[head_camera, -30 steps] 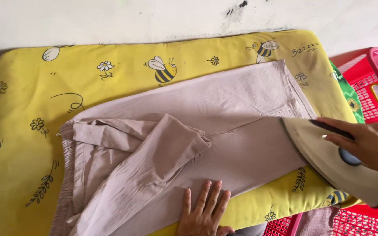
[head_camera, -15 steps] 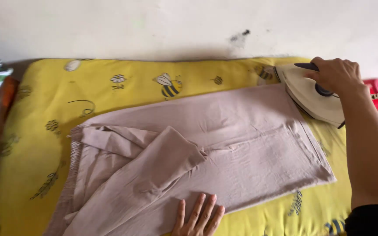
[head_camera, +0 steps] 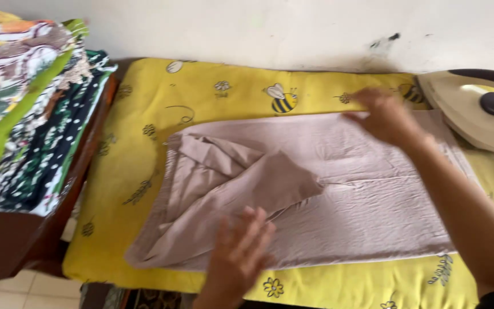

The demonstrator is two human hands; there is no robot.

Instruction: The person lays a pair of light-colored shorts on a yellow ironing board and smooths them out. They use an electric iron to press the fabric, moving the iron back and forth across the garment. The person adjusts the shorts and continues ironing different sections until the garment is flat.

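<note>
Mauve cloth is under both of my hands. My left hand (head_camera: pixel 238 252) lies flat, fingers spread, grip wide, pressing the near edge of the garment (head_camera: pixel 338 212) and holding nothing. My right hand (head_camera: pixel 387 117) is also open and rests palm-down on the far edge; motion blur hides whether the fingertips pinch any fabric, so I cannot tell more than that.

The garment lies spread across the middle of a yellow pad (head_camera: pixel 144 154) printed with bees and flowers. Its left part is folded over itself in a loose triangular flap; the right part lies flat with a seam running across it.

Handling, by judgement: the fabric looks thin, light and limp, with a fine crinkle. It should slide easily over the pad and will not hold a shape when lifted. Take hold at a hem or seam, two points well apart, to keep it from bunching.

An iron (head_camera: pixel 475 111) rests on the pad at the far right, just beside the garment's corner. A stack (head_camera: pixel 24 103) of folded patterned cloth sits on a brown stand at left.
</note>
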